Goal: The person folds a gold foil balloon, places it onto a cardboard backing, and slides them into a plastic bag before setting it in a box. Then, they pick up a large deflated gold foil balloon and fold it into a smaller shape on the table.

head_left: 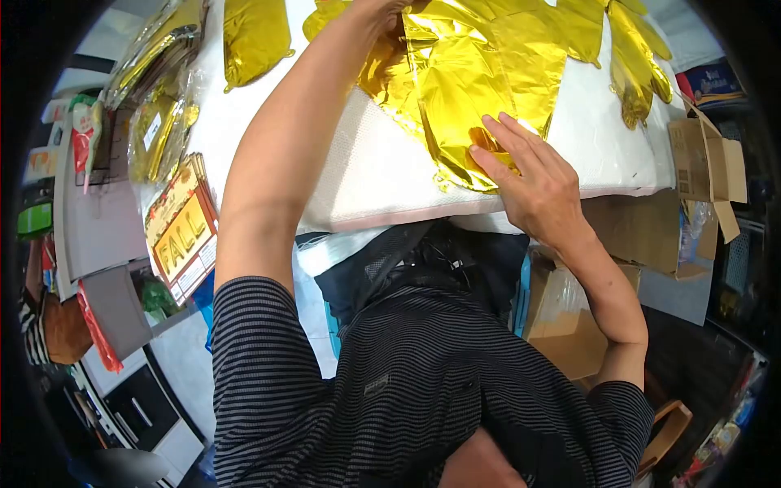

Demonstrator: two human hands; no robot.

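Note:
A flat, shiny gold foil balloon (pixel 460 89) lies on the white-covered work surface in front of me, overlapping other gold foil pieces. My left hand (pixel 381 10) is at the top edge of the view, partly cut off. Its visible fingers look closed on the upper left edge of the foil. My right hand (pixel 537 183) rests near the balloon's lower end, fingers stretched out and thumb apart, touching the foil. More deflated foil balloons lie at the upper left (pixel 256 37) and upper right (pixel 639 61).
Plastic-wrapped gold packs (pixel 159 134) and printed "FALL" cards (pixel 183 236) sit at the left. Open cardboard boxes (pixel 708 159) stand at the right, another box (pixel 569 325) below the table edge. Another person's arm (pixel 65 329) shows at the far left.

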